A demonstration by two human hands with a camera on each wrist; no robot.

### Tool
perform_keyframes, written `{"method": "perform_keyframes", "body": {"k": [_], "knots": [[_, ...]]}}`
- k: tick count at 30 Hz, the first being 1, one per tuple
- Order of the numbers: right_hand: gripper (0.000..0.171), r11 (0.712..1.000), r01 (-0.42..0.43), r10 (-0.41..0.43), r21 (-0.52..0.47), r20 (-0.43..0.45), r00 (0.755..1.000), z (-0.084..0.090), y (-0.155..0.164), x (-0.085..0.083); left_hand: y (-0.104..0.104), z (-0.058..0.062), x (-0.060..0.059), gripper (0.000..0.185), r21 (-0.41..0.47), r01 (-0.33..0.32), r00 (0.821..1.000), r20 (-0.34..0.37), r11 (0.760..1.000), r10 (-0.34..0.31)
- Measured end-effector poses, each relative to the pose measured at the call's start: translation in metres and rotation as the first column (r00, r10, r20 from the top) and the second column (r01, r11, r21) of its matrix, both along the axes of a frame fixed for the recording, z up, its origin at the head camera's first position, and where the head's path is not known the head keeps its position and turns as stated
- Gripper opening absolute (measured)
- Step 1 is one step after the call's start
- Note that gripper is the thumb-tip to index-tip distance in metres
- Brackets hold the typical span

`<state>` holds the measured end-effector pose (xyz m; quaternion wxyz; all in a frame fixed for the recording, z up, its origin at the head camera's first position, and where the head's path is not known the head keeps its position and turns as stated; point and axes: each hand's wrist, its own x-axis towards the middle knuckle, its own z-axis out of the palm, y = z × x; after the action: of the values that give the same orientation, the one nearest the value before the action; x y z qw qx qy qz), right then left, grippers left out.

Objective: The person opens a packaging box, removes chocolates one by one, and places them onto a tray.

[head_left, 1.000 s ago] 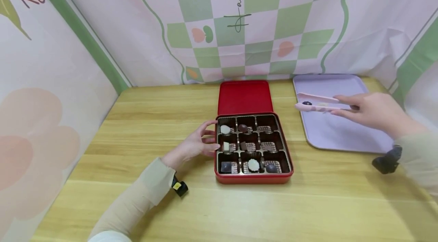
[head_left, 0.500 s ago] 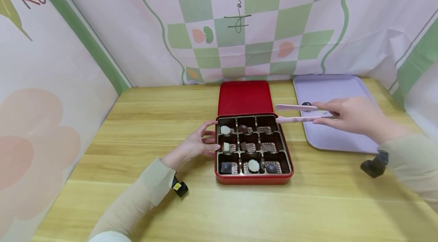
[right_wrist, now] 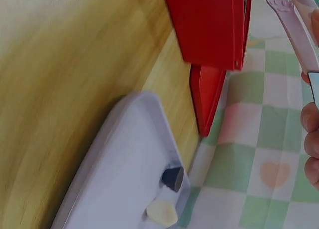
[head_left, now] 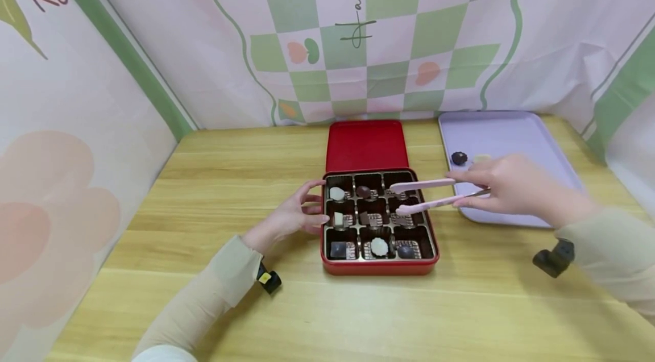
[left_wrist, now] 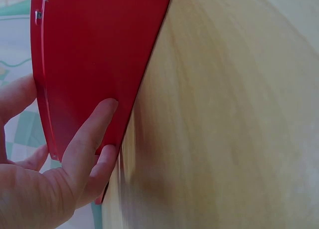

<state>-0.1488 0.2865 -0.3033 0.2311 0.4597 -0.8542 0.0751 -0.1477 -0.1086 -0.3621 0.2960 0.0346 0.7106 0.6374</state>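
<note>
A red chocolate box (head_left: 380, 267) lies open on the wooden table, its lid (head_left: 365, 146) flat behind it. Several chocolates sit in its brown cells; the top-right and middle-right cells hold none. My left hand (head_left: 297, 217) rests against the box's left wall (left_wrist: 89, 49), its fingers (left_wrist: 92, 131) fairly straight. My right hand (head_left: 506, 186) pinches pink tongs (head_left: 425, 194). Their tips are spread over the box's right column with nothing between them. In the right wrist view, one arm of the tongs (right_wrist: 294, 27) shows beside the box (right_wrist: 209, 24).
A lilac tray (head_left: 517, 129) at the back right holds a dark chocolate (head_left: 459, 158) and a pale one (head_left: 481, 157). In the right wrist view both pieces, dark (right_wrist: 173, 177) and pale (right_wrist: 161, 212), lie near the rim of the tray (right_wrist: 114, 159). Patterned cloth walls enclose the table.
My right hand has carried the tongs left from the tray to over the box's right column. The dark chocolate stays on the tray. The left hand has not moved.
</note>
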Motion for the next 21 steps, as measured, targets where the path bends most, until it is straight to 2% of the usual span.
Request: {"method": "perform_keyframes", "body": {"k": [11,16,21], "knots": [[0.053,0.994,-0.086,0.086,0.066,0.007,0.996,0.006,-0.008,0.013,0.000,0.001,0.000,0.083,0.012,-0.011,1.000,0.015,1.000,0.011],[0.052,0.992,-0.096,0.095,0.088,0.014,0.995,0.007,-0.007,0.015,0.001,0.001,0.000,0.083,0.006,-0.016,1.000,0.016,1.000,0.016],[0.051,0.990,-0.107,0.105,0.091,0.021,0.994,0.009,-0.005,0.017,0.001,0.002,0.001,0.083,0.036,-0.022,0.999,0.025,0.999,0.021]]}}
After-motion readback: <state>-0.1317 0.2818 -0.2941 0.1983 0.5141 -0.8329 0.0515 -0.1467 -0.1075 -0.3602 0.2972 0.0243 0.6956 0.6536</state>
